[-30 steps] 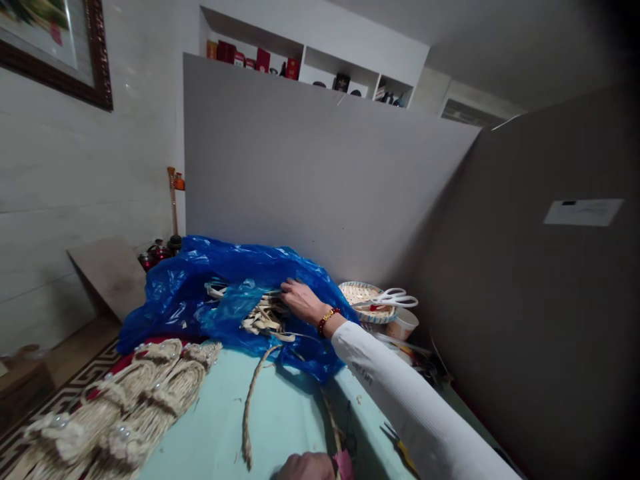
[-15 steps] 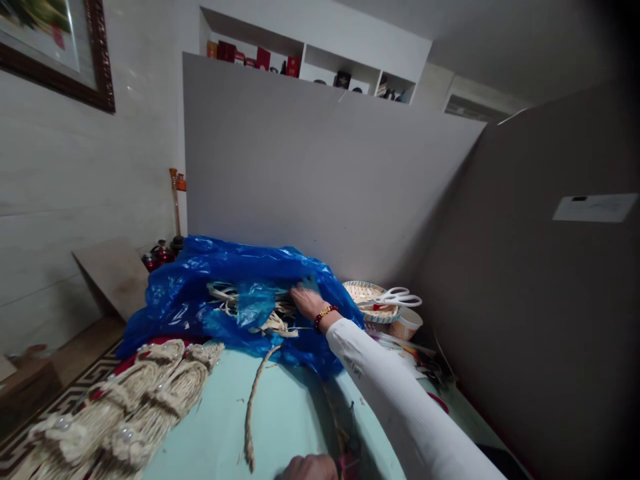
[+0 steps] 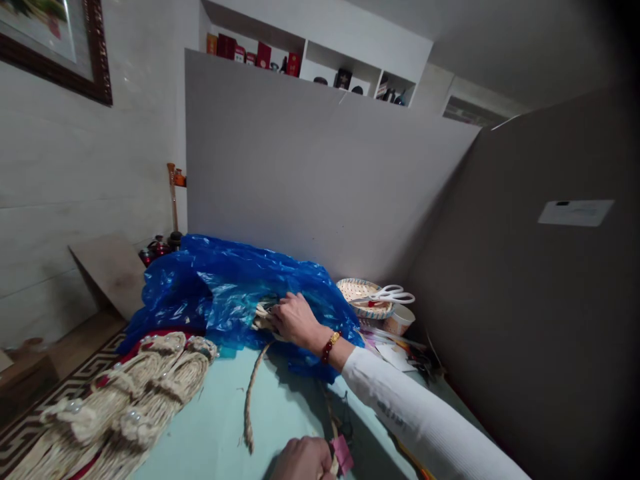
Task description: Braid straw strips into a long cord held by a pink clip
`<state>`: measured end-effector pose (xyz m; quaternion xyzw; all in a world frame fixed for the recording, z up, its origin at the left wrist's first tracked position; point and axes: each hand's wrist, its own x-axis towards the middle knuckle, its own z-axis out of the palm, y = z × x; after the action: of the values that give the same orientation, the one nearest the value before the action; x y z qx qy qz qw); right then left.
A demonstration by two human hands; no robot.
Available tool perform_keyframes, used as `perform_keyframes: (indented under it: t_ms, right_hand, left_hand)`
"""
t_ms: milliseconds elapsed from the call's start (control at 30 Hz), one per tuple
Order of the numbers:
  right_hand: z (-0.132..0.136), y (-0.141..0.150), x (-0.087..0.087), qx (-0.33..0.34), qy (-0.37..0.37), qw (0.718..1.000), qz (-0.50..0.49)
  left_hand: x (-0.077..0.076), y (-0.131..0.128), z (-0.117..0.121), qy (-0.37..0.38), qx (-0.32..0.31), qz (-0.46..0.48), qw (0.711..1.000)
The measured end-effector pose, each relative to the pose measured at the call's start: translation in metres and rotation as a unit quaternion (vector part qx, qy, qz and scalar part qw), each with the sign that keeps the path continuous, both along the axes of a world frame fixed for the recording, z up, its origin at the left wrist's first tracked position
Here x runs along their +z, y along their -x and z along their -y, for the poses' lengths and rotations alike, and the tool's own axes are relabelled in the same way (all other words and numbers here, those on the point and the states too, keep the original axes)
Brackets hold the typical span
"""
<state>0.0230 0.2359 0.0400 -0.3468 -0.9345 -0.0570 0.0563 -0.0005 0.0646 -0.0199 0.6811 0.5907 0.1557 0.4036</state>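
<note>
My right hand (image 3: 299, 321) reaches from the right to the mouth of a crumpled blue plastic bag (image 3: 230, 280). Its fingers are closed on pale straw strands (image 3: 263, 316) there; the bag covers the rest of the bundle. At the bottom edge my left hand (image 3: 303, 460) is curled closed around a tan straw cord (image 3: 333, 420) with a pink clip-like piece (image 3: 343, 455) beside the fingers; part of this hand is cut off. Between the hands and the sandals, a loose twisted straw rope (image 3: 250, 400) lies on the pale green table (image 3: 210, 413).
Woven straw sandals (image 3: 145, 387) with pearl beads lie at the left. Behind my right arm stand a woven basket (image 3: 357, 289) with white-handled scissors (image 3: 390, 294) and a paper cup (image 3: 400, 321). Grey panels (image 3: 310, 167) enclose the back and right.
My right hand has drawn back toward me and lower, gripping straw strands at the bag's mouth. The bag has folded over the bundle. My left hand shows a little more at the bottom.
</note>
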Motion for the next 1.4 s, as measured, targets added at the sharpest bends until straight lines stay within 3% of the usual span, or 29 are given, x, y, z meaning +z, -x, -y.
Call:
perform_keyframes:
  t_ms: [167, 333, 467, 633, 800, 900, 1100, 1267, 1400]
  right_hand:
    - [0.028, -0.02, 0.016, -0.034, 0.094, 0.992, -0.077]
    - [0.053, -0.057, 0.035, -0.051, 0.194, 0.958, -0.204]
    - [0.08, -0.089, 0.037, -0.06, 0.321, 0.902, -0.283]
    - [0.125, -0.125, 0.04, -0.072, 0.454, 0.807, -0.37]
    - [0.161, -0.145, 0.031, -0.087, 0.512, 0.722, -0.458]
    - [0.176, -0.146, 0.02, -0.099, 0.513, 0.694, -0.495]
    - [0.2, -0.147, 0.006, -0.123, 0.464, 0.687, -0.546]
    - [0.203, -0.158, -0.008, -0.109, 0.374, 0.743, -0.544]
    - [0.207, -0.164, -0.012, -0.114, 0.343, 0.779, -0.513]
  left_hand:
    - [0.01, -0.001, 0.004, -0.015, 0.014, -0.013, 1.0]
    - [0.006, -0.002, 0.008, -0.059, 0.038, 0.004, 0.998]
    - [0.002, 0.0, 0.01, -0.078, 0.025, 0.052, 0.995]
    - [0.001, 0.005, 0.011, -0.085, 0.016, 0.107, 0.99]
    - [0.001, 0.005, 0.01, -0.079, 0.014, 0.141, 0.987]
    - [0.001, 0.005, 0.011, -0.077, 0.019, 0.148, 0.986]
    - [0.003, 0.006, 0.016, -0.08, 0.031, 0.134, 0.987]
    - [0.007, 0.006, 0.019, -0.086, 0.044, 0.127, 0.987]
    - [0.008, 0.006, 0.021, -0.082, 0.074, 0.144, 0.983]
